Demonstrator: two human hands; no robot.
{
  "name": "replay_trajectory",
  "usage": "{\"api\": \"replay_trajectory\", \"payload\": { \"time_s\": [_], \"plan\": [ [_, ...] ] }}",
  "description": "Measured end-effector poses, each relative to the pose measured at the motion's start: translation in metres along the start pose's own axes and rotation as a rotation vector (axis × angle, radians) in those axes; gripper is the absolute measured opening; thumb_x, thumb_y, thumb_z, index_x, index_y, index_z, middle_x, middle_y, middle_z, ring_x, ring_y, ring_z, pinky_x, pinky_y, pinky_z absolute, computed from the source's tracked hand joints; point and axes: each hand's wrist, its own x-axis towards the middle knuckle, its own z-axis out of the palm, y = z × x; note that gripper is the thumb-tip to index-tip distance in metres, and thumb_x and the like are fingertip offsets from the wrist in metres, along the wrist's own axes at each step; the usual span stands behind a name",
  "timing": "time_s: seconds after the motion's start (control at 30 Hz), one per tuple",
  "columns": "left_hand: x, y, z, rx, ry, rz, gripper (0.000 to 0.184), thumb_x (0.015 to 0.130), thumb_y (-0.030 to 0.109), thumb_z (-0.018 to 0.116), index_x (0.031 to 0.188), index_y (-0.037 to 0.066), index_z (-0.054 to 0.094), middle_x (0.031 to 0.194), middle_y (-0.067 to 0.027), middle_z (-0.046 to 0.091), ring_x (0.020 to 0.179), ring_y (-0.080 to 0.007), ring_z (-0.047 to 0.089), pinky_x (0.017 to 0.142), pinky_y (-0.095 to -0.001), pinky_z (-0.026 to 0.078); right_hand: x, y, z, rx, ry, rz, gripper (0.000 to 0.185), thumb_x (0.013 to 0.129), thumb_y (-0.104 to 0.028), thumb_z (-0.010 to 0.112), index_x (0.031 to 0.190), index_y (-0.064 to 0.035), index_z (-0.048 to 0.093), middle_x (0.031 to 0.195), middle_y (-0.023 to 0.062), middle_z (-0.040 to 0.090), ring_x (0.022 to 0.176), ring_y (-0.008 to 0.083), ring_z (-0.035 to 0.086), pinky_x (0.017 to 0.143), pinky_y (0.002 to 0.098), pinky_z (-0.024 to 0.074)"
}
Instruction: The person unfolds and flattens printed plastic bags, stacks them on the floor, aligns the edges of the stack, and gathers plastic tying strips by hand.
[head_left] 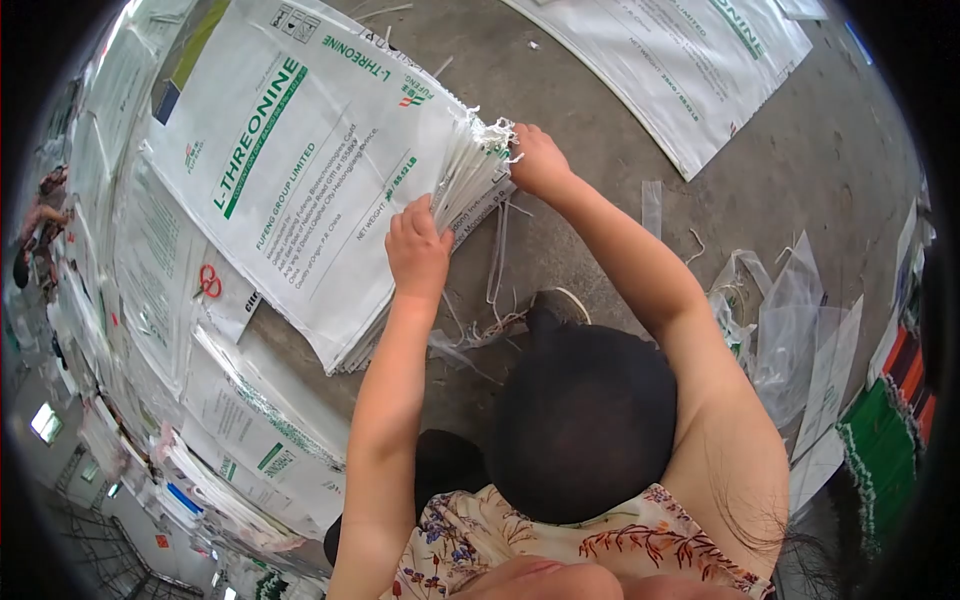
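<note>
A thick stack of white woven sacks (330,180), printed in green with "L-THREONINE", lies in front of me with its edges fanned at the right. My left hand (418,250) is closed on the near side of the stack, fingers curled over the fanned edges. At the far right corner, my right hand (538,160) grips the sack ends beside a frayed white tuft (492,132). Its fingertips are partly hidden behind the sacks. Red scissor handles (209,281) show on a white sack left of the stack; the blades cannot be made out.
Another printed sack (680,90) lies on the grey floor (600,220) at the upper right. Clear plastic scraps (790,330) lie to the right. Loose strings (497,255) trail below the stack. More piled sacks (250,430) fill the left. My dark-covered knee (585,420) is close below.
</note>
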Motion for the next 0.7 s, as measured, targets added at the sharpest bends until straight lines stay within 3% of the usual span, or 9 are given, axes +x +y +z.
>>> {"api": "replay_trajectory", "payload": {
  "time_s": [0.13,0.2,0.33,0.43,0.53,0.63,0.7],
  "plan": [
    [0.000,0.004,0.002,0.034,-0.011,-0.001,0.064,0.063,0.016,0.071,0.119,0.006,0.041,0.111,-0.0110,0.052,0.099,-0.0296,0.048,0.082,-0.0405,0.040,0.017,0.021,0.024,0.150,-0.137,0.025,0.025,0.078,-0.017,0.053,0.100,-0.0074,0.058,0.098,0.0190,0.062,0.090,0.0359,0.059,0.076,0.0410,0.0478],
    [0.000,0.009,0.002,0.066,-0.073,-0.022,0.068,0.061,0.017,0.074,0.120,0.007,0.041,0.113,-0.0095,0.050,0.101,-0.0274,0.048,0.081,-0.0389,0.039,0.013,0.015,0.013,0.132,-0.273,-0.083,0.022,0.076,-0.018,0.055,0.095,-0.0088,0.062,0.093,0.0171,0.063,0.086,0.0369,0.059,0.072,0.0414,0.0484],
    [0.002,0.024,0.003,0.120,-0.062,-0.031,0.072,0.059,0.019,0.075,0.121,0.008,0.040,0.116,-0.0077,0.048,0.102,-0.0257,0.047,0.080,-0.0380,0.039,0.003,0.016,0.007,0.093,-0.216,-0.207,0.019,0.075,-0.018,0.056,0.090,-0.0086,0.064,0.092,0.0147,0.064,0.086,0.0351,0.060,0.071,0.0405,0.0483],
    [0.010,0.033,0.011,0.136,-0.003,0.011,0.076,0.058,0.023,0.076,0.121,0.008,0.039,0.116,-0.0069,0.046,0.099,-0.0254,0.046,0.079,-0.0381,0.038,-0.004,0.029,0.017,0.258,-0.119,-0.362,0.020,0.075,-0.017,0.056,0.091,-0.0080,0.064,0.091,0.0151,0.064,0.084,0.0350,0.060,0.070,0.0400,0.0483],
    [0.021,0.033,0.024,0.174,-0.048,0.050,0.077,0.057,0.026,0.077,0.121,0.007,0.039,0.114,-0.0069,0.047,0.096,-0.0247,0.047,0.076,-0.0380,0.039,-0.008,0.024,0.016,0.504,-0.319,-0.053,0.019,0.075,-0.012,0.054,0.091,-0.0073,0.064,0.090,0.0152,0.064,0.081,0.0342,0.060,0.069,0.0395,0.0484],
    [0.022,0.030,0.037,0.196,-0.081,0.059,0.076,0.058,0.027,0.076,0.121,0.008,0.039,0.112,-0.0064,0.047,0.094,-0.0236,0.048,0.073,-0.0377,0.040,-0.008,0.021,0.013,0.448,-0.298,-0.015,0.016,0.078,-0.009,0.053,0.089,-0.0050,0.063,0.085,0.0143,0.065,0.075,0.0300,0.062,0.066,0.0383,0.0485],
    [0.023,0.028,0.041,0.225,-0.076,0.053,0.073,0.059,0.027,0.075,0.120,0.008,0.039,0.110,-0.0056,0.048,0.093,-0.0227,0.049,0.070,-0.0370,0.041,-0.011,0.016,0.012,0.794,-0.354,0.121,0.016,0.082,-0.007,0.050,0.092,-0.0029,0.062,0.083,0.0124,0.065,0.071,0.0248,0.063,0.063,0.0373,0.0504]
  ]
}}
